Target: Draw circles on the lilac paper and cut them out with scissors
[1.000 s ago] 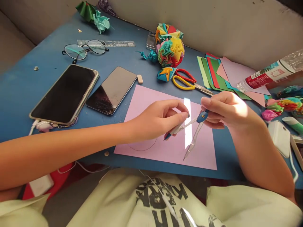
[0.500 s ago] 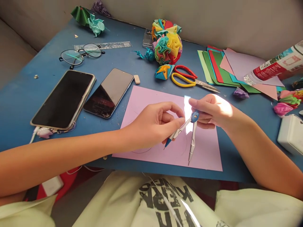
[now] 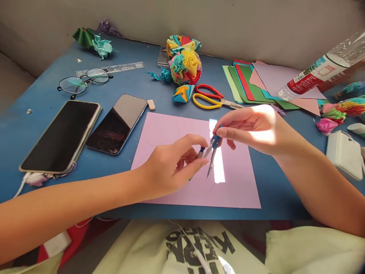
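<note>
**Both hands on a compass above the pink sheet**

Head view: the right hand [image 3: 253, 127] pinches the blue hinge cap of a small metal drawing compass [image 3: 211, 154] between thumb and fingertips, its other fingers curled loosely. The left hand [image 3: 171, 169] clamps thumb and forefinger on the compass's pencil leg, with the blue-tipped holder showing just above the fingers. The needle leg points down, its tip at or just over a pale pink rectangular paper sheet [image 3: 171, 133]; contact cannot be told.

The sheet lies flat on a blue tabletop [image 3: 37, 95], its near edge close to the table's front edge, its right edge leaving bare blue surface beside it. To its left, two dark-screened smartphones [image 3: 114, 123] lie side by side, the nearer one just off the sheet's corner. Beyond the far edge sit red-and-yellow-handled scissors [image 3: 209, 98], a multicoloured folded-paper ball [image 3: 184, 62] and a stack of coloured paper sheets [image 3: 256, 82]. A white box [image 3: 343, 154] stands well to the right.
</note>
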Available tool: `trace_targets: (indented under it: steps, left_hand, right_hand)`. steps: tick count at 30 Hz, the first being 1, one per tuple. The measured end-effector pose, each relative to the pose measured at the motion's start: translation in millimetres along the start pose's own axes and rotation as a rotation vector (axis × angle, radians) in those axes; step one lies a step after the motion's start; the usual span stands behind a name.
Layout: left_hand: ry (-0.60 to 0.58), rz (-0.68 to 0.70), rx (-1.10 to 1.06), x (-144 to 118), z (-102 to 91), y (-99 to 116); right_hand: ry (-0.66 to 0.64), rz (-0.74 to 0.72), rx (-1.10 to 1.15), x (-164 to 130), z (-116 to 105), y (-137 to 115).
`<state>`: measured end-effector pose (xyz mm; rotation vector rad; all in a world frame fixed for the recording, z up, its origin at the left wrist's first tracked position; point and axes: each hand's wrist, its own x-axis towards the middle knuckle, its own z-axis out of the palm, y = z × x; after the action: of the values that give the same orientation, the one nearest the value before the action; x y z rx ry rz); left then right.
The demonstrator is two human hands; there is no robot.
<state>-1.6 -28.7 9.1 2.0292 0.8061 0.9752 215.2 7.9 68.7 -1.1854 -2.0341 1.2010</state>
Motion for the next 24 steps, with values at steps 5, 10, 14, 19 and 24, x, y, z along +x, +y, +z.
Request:
trace_targets:
  steps: [5,10,14,19,24]
  left_hand:
    - [0.068,0.163,0.218,1,-5.1,-6]
    - [-0.164,0.538,0.53,0,-4.6,-11]
    - [-0.332,0.678,0.587,-5,2.1,-8]
    - [-0.347,0.701,0.612,-8,3.1,-8]
    - [-0.347,0.687,0.615,-8,2.9,-10]
  right_hand:
    - [0.452,-0.151,-0.319,-20,-26,5]
    - [0.663,-0.209,-0.661,-32,-42,27]
    - [0.577,-0.298,-0.876,-30,-40,35]
    - [0.558,-0.285,-0.946,-29,-38,33]
    - [0.526,-0.326,-0.975,-32,-39,31]
